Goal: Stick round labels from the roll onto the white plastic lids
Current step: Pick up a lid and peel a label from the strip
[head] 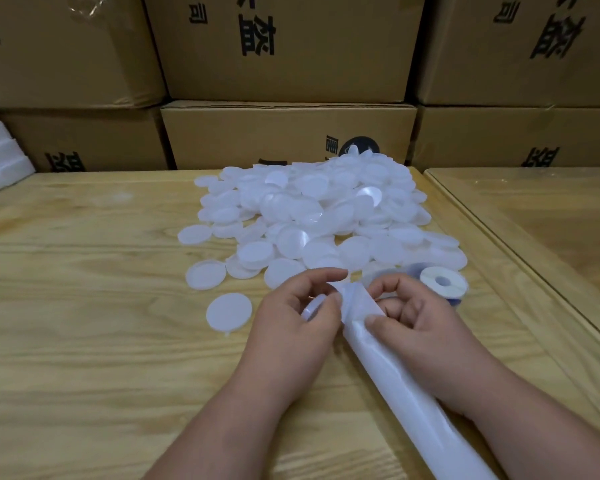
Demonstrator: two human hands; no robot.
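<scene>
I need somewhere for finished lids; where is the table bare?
Bare wood lies left of the lid pile, between the foam block and the single lid, and nearer, left of the left hand. Crowded around the label roll.

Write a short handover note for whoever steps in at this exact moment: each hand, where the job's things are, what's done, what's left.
Left hand: holds a lid edge-on while its fingertips pinch at the strip's end.
Right hand: grip on the label backing strip, thumb pressing it; the strip trails toward the camera.
Label roll: on the table, just beyond the right hand.
Lid pile: mid-table; one single lid lies left of the hands.
Done: cannot tell which lids are labelled.
Left: peel a label, stick it, repeat through the pile.
</scene>
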